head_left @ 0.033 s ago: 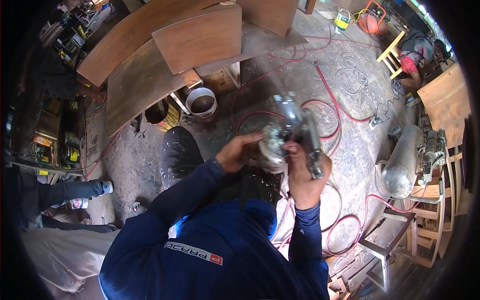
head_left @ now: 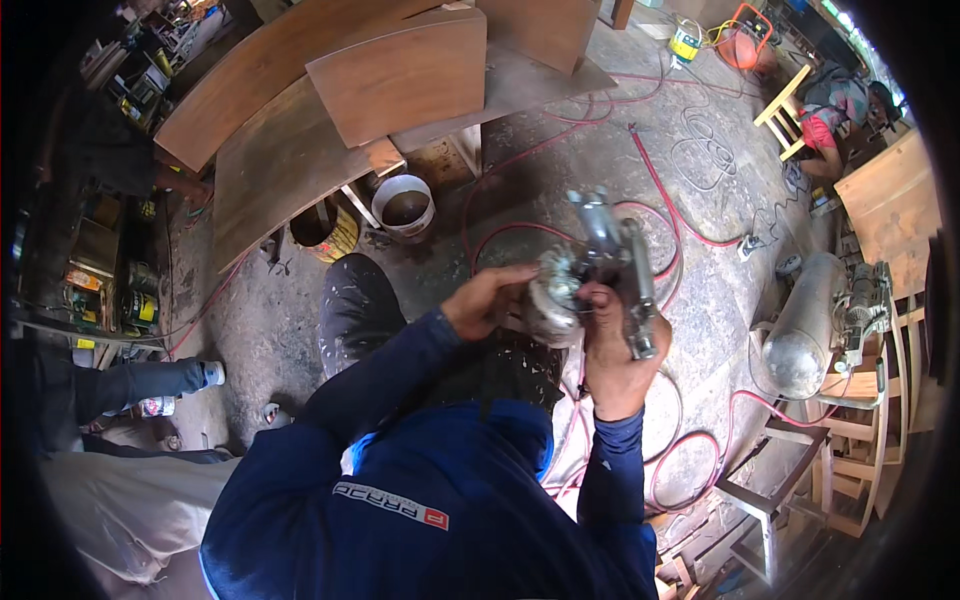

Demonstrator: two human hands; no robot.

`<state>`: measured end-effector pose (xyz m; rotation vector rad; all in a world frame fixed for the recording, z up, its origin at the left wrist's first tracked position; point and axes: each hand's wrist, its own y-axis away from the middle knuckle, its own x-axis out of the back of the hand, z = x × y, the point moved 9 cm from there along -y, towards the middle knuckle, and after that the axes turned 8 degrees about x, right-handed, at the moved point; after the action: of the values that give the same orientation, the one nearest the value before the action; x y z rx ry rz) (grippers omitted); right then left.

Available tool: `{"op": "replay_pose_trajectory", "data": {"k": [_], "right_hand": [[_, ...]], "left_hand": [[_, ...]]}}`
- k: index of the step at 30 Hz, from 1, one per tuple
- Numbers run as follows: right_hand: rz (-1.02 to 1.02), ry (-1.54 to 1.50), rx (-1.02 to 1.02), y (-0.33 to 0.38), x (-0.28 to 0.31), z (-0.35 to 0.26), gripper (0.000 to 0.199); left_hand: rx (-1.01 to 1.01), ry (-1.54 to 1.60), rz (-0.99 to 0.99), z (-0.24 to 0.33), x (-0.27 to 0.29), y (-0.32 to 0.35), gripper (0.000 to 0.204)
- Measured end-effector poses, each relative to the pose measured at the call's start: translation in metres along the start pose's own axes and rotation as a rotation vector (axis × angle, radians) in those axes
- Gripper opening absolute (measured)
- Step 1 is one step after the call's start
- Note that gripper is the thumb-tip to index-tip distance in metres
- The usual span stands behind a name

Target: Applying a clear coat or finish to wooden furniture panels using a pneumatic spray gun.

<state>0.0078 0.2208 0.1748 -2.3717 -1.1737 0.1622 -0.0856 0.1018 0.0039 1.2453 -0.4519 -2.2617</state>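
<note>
My right hand (head_left: 622, 362) is wrapped round a metal paint spray gun (head_left: 602, 226), its thumb lying across toward the cup. The gun's shiny body points away from me, slightly blurred. Beside it, my left hand (head_left: 482, 304) grips the round, paint-crusted cup (head_left: 552, 312) from the left. Pale greenish-white residue covers the cup's top. The cup touches or sits very close to the gun; I cannot tell whether they are joined. Both hands are over my paint-spotted dark trousers (head_left: 362, 315).
Brown wooden panels (head_left: 400, 80) rest on a work table ahead. Below it stand a white bucket (head_left: 428, 225) and a yellow can (head_left: 340, 240). Red hose (head_left: 655, 190) loops over the floor. An air compressor (head_left: 805, 320) and wooden frames stand right; people are at both sides.
Both hands, with the spray gun and cup, have shifted slightly to the right. The grip looks the same.
</note>
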Motion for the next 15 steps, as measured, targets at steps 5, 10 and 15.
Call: {"op": "replay_pose_trajectory", "data": {"k": [5,10,15], "right_hand": [[-0.098,0.105,-0.002,-0.002,-0.007,-0.007,0.035],[-0.434,-0.168,0.115,0.014,-0.083,-0.026,0.034],[-0.525,-0.205,0.133,0.020,-0.113,-0.024,0.041]], "left_hand": [[-0.025,0.068,-0.058,-0.009,0.006,0.003,0.051],[-0.298,0.213,0.209,-0.021,0.060,0.096,0.053],[-0.404,0.222,0.154,-0.027,0.074,0.117,0.053]]}}
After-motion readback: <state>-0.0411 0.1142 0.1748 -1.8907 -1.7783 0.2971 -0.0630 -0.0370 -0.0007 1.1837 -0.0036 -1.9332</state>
